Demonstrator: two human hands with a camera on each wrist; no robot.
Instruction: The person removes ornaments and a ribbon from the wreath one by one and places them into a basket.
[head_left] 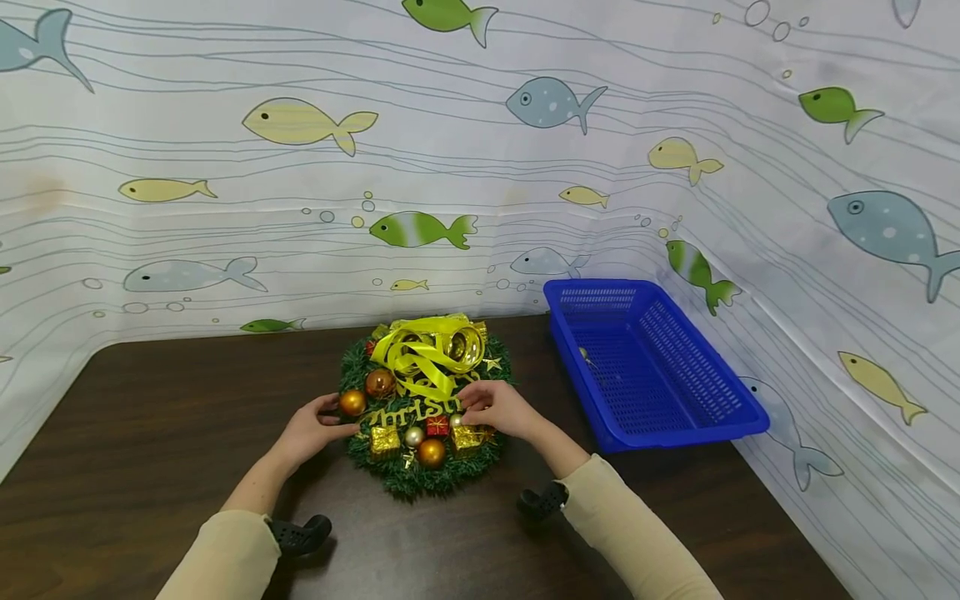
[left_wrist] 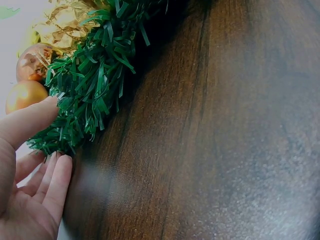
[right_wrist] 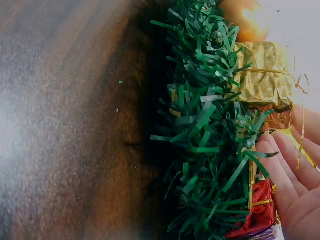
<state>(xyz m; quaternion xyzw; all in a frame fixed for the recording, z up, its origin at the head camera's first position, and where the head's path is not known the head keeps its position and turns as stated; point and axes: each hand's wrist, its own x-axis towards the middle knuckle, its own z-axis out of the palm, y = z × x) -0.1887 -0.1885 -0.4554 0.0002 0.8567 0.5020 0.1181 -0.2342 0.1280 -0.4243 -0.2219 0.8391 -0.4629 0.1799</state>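
A green tinsel Christmas wreath (head_left: 408, 486) lies on the dark wooden table, decorated with orange balls, foil gift boxes, yellow ribbon and gold bells. My left hand (head_left: 311, 427) holds its left rim, the thumb on the tinsel by an orange ball (left_wrist: 26, 96) and the other fingers at the outer edge. Across the wreath's middle runs gold lettering (head_left: 416, 411). At its right end, my right hand (head_left: 504, 408) has thumb and fingertips around the letters, covering the last ones. In the right wrist view, its fingers reach in behind a gold gift box (right_wrist: 265, 75) and a red one (right_wrist: 260, 205).
A blue perforated plastic basket (head_left: 570, 367) stands right of the wreath, with a small gold item (head_left: 587, 357) inside. A fish-patterned sheet (head_left: 450, 183) forms a wall behind and along the right. Dark bands (head_left: 300, 536) sit on both wrists.
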